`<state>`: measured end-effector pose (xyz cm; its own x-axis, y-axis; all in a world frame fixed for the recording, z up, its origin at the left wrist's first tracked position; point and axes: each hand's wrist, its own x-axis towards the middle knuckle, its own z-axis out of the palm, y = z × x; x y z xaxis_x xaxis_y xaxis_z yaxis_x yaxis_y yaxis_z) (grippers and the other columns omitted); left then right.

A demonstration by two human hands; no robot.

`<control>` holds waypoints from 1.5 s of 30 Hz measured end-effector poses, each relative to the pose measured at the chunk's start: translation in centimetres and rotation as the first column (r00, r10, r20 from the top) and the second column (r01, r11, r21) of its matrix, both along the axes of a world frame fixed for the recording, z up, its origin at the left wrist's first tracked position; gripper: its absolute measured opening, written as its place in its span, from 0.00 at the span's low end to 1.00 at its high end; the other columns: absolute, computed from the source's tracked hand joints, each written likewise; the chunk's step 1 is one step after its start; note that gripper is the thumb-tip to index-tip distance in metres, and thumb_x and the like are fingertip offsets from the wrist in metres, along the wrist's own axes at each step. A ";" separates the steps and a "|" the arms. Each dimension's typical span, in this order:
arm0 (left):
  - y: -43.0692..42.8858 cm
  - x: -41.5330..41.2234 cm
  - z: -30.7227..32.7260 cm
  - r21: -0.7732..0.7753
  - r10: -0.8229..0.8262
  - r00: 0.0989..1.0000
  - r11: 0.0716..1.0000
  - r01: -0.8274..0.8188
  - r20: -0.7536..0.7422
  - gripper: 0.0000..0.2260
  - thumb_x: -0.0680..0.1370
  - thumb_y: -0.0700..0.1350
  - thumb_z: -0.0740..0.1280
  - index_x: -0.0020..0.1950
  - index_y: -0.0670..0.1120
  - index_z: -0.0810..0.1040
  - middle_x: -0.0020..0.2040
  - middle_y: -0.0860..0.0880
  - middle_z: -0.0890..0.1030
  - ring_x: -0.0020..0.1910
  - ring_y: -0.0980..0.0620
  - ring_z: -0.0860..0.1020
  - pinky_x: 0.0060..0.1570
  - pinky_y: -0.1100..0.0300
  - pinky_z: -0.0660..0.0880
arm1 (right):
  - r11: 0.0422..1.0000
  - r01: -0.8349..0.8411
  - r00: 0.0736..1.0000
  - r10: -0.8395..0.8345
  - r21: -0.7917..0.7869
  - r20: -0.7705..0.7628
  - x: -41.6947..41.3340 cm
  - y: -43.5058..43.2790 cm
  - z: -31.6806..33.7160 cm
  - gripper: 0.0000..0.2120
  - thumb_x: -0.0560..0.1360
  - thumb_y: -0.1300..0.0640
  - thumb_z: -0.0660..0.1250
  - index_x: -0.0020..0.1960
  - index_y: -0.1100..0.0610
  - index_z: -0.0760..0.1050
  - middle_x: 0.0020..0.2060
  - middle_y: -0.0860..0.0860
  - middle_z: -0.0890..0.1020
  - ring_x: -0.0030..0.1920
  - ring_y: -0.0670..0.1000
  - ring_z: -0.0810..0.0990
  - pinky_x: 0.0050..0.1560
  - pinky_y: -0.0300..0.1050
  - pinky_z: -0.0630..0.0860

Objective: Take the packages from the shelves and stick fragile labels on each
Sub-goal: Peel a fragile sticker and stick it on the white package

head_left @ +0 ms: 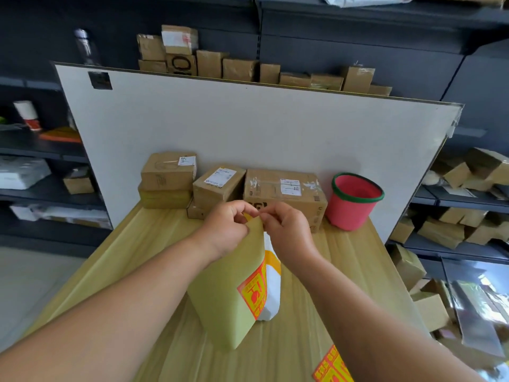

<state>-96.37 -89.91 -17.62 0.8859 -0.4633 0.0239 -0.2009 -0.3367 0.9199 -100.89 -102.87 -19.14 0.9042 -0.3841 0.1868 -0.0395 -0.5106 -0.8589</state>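
Observation:
Above the wooden table I hold a sheet of fragile labels upright; its plain back faces me and orange-and-yellow labels show along its right edge. My left hand pinches the sheet's top corner. My right hand pinches at the same corner, fingertips close to the left hand's. Several cardboard packages sit at the table's far edge against a white board. Another label sheet lies at the near right, partly under my right forearm.
A red bucket with a green rim stands at the table's far right. More cardboard boxes line up behind the board's top. Dark shelves on the left and right hold further packages.

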 end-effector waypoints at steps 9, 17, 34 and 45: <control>5.1 3.1 -2.5 0.023 0.168 0.970 0.986 -0.166 -0.173 0.15 0.74 0.29 0.62 0.44 0.49 0.78 0.39 0.47 0.79 0.37 0.50 0.77 0.38 0.60 0.74 | 0.971 0.064 0.995 -0.044 0.231 -0.091 3.4 2.4 -1.6 0.07 0.77 0.60 0.61 0.42 0.55 0.76 0.34 0.51 0.78 0.33 0.50 0.74 0.34 0.45 0.72; 12.4 8.1 -7.6 0.130 0.357 0.846 0.934 -0.333 -0.395 0.13 0.75 0.31 0.63 0.46 0.49 0.76 0.42 0.46 0.79 0.38 0.49 0.76 0.39 0.59 0.73 | 0.856 0.236 0.959 -0.128 0.459 -0.254 8.1 6.5 -4.4 0.09 0.78 0.64 0.57 0.47 0.59 0.75 0.36 0.53 0.78 0.33 0.50 0.74 0.36 0.46 0.72; 20.5 16.9 -18.8 0.458 0.535 0.736 0.821 -0.339 -0.414 0.13 0.73 0.39 0.69 0.57 0.42 0.77 0.51 0.42 0.80 0.49 0.42 0.79 0.50 0.54 0.75 | 0.825 0.357 0.923 -0.238 0.438 -0.303 10.4 10.1 -9.2 0.09 0.76 0.69 0.62 0.43 0.58 0.77 0.41 0.55 0.81 0.41 0.50 0.80 0.51 0.48 0.80; 11.1 13.6 -13.9 0.197 0.138 0.909 0.978 -0.063 -0.394 0.12 0.78 0.51 0.65 0.46 0.42 0.79 0.41 0.47 0.79 0.43 0.49 0.77 0.40 0.59 0.71 | 0.895 0.347 0.907 -0.245 0.280 -0.344 6.7 9.8 -10.7 0.10 0.74 0.69 0.64 0.42 0.56 0.78 0.36 0.52 0.82 0.38 0.47 0.81 0.49 0.49 0.79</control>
<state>-82.77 -78.85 -31.50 0.8442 -0.3346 -0.4189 0.2182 -0.4992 0.8386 -94.16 -93.08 -29.80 0.7311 -0.6346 -0.2506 -0.4185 -0.1270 -0.8993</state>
